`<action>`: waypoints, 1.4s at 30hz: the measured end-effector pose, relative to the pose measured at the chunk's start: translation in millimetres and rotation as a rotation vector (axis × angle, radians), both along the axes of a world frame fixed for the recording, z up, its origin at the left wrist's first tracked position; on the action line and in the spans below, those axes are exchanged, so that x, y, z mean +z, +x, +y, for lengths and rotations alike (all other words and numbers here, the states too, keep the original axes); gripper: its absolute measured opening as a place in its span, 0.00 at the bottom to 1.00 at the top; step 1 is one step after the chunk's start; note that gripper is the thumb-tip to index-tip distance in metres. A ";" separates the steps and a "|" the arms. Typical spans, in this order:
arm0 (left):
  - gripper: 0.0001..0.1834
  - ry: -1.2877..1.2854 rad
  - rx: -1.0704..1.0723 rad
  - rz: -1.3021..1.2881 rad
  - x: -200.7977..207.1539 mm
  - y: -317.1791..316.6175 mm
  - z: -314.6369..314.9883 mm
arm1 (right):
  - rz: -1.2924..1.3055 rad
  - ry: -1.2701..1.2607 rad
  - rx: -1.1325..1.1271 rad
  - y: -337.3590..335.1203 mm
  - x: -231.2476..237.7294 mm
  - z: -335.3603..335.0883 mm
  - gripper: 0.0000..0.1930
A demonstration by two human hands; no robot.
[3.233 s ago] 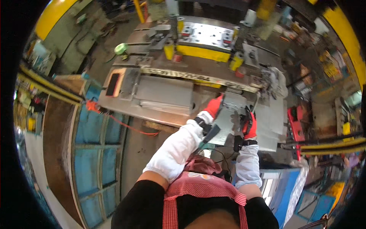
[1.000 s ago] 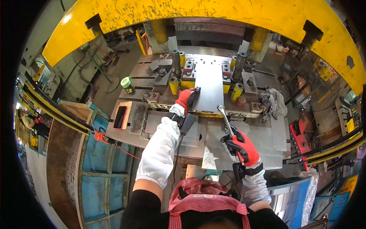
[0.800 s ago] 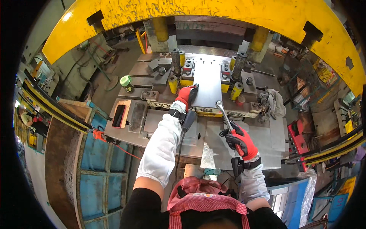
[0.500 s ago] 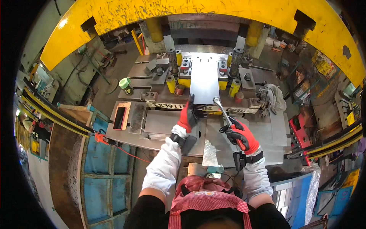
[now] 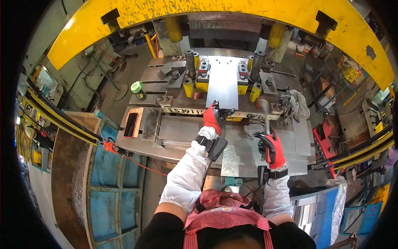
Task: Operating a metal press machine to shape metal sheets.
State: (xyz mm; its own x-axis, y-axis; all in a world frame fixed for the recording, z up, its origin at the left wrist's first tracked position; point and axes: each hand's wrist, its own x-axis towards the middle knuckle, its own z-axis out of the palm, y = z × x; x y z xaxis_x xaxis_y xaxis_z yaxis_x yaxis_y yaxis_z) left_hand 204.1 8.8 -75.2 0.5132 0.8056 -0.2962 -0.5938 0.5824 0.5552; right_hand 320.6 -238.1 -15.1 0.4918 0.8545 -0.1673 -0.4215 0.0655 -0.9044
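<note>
My left hand [image 5: 215,118], in a red and black glove, is at the near edge of a bright metal sheet [image 5: 223,89]. Its fingers are spread apart against that edge, and I see no grip around the sheet. The sheet lies lengthwise between the posts of a press die [image 5: 202,86]. My right hand [image 5: 271,150], gloved alike, is closed on a long metal tool with a rounded head [image 5: 266,118] and a red handle. The tool points up and away, right of the sheet and apart from it; its head is blurred.
A yellow press frame [image 5: 232,9] arches overhead. Stacked metal sheets [image 5: 178,129] lie left of my left hand. Further left are a phone [image 5: 130,125] and a green-lidded jar [image 5: 138,90]. A grey rag [image 5: 295,106] lies right of the die; flat plates [image 5: 240,159] cover the near bench.
The metal sheet has slid slightly away from me, with my left hand moving forward and right at its edge. My right hand has swung the tool off the sheet to the right.
</note>
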 end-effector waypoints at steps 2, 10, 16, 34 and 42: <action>0.22 -0.150 0.000 -0.069 38.9 -19.5 -12.3 | -0.049 0.029 -0.187 5.1 -23.7 -20.6 0.25; 0.33 -0.100 -0.067 -0.066 37.0 -34.1 -2.3 | 0.091 -0.102 -0.687 23.7 -128.8 -58.7 0.09; 0.29 -0.132 -0.069 -0.079 44.3 -38.6 -3.8 | 0.108 -0.024 -0.642 26.6 -134.7 -55.9 0.09; 0.28 -0.241 -0.100 -0.068 48.6 -36.6 0.7 | 0.140 0.017 -0.711 36.6 -150.1 -58.6 0.08; 0.39 -0.009 -0.057 0.040 56.6 -31.8 -12.6 | 0.135 0.013 -0.671 38.7 -151.4 -64.6 0.08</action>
